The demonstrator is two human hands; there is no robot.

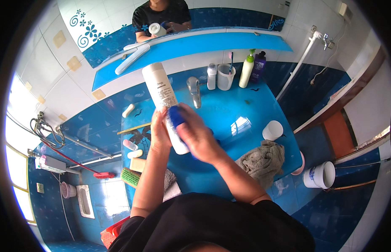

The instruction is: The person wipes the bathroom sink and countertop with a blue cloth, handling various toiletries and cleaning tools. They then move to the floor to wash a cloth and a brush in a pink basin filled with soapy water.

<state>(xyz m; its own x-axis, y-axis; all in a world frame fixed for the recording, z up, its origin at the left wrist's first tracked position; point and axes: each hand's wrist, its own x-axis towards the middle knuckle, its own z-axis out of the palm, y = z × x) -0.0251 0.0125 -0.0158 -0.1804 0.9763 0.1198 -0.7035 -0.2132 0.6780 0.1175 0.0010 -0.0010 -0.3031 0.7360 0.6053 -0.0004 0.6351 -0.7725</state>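
Note:
A tall white plastic bottle point(159, 85) bearing printed writing is held tilted over the blue glass washbasin point(214, 107). My left hand point(160, 129) grips its lower part from the left side. In my right hand point(197, 134) is a dark blue cloth point(176, 116), pressed to the bottle's right side; the hand is slightly blurred. Part of the cloth is hidden behind the fingers. Behind the bottle stands the chrome faucet point(193, 91).
A grey towel point(261, 160) and white cup point(272, 130) lie on the right of the counter. At left are a green-bristled brush point(130, 177), a soap bar point(137, 164) and small bottles. Pump bottle point(246, 70) and toothbrush cup point(226, 78) stand behind, below a blue shelf point(195, 45).

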